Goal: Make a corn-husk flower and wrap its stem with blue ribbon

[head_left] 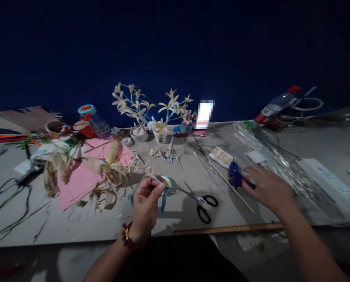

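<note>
My left hand is closed, its thumb and fingers pinching a light-blue paper strip whose end hangs below the thumb. A pale, petal-like piece shows just above the fingers. A roll of blue tape is partly hidden behind this hand. My right hand, slightly blurred, is at the handle of a blue glue gun, fingers stretched out above it and thumb below. Black-handled scissors lie partly open between my hands.
Pink paper with dried husks covers the left side. Potted husk flowers stand at the back near a lit phone. Clear plastic wrap and a white box lie right. A ruler runs along the front edge.
</note>
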`<action>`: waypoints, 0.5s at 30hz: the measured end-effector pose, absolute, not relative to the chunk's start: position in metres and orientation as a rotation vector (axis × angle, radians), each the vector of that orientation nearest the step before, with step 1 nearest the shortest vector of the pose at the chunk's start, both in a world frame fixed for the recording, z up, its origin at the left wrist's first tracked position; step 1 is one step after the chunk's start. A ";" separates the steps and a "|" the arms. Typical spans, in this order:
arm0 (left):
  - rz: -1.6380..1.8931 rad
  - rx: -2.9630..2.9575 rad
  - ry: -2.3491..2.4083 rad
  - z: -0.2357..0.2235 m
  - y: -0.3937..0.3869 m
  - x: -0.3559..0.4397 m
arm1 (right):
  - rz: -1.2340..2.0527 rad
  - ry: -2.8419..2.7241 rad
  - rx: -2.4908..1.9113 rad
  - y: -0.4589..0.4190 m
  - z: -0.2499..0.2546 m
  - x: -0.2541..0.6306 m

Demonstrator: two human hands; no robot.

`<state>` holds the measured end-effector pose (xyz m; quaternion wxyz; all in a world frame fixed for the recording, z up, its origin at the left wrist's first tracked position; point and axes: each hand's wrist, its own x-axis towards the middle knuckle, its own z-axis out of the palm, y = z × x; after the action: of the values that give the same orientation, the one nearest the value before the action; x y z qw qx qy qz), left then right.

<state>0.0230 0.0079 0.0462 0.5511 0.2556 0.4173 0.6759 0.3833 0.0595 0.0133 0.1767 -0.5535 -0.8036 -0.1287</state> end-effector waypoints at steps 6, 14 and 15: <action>1.538 0.580 0.933 0.048 0.015 0.032 | -0.404 -2.085 -0.755 0.028 0.026 0.264; 1.515 0.554 0.884 0.050 0.013 0.036 | -0.421 -1.873 -0.552 0.034 0.034 0.187; 1.520 0.548 0.889 0.050 0.013 0.036 | -0.413 -1.895 -0.544 0.034 0.035 0.186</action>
<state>0.0356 0.0125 0.0499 0.6042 0.2367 0.3840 0.6569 0.1862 0.0342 0.0352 0.5344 -0.2285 -0.7951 -0.1734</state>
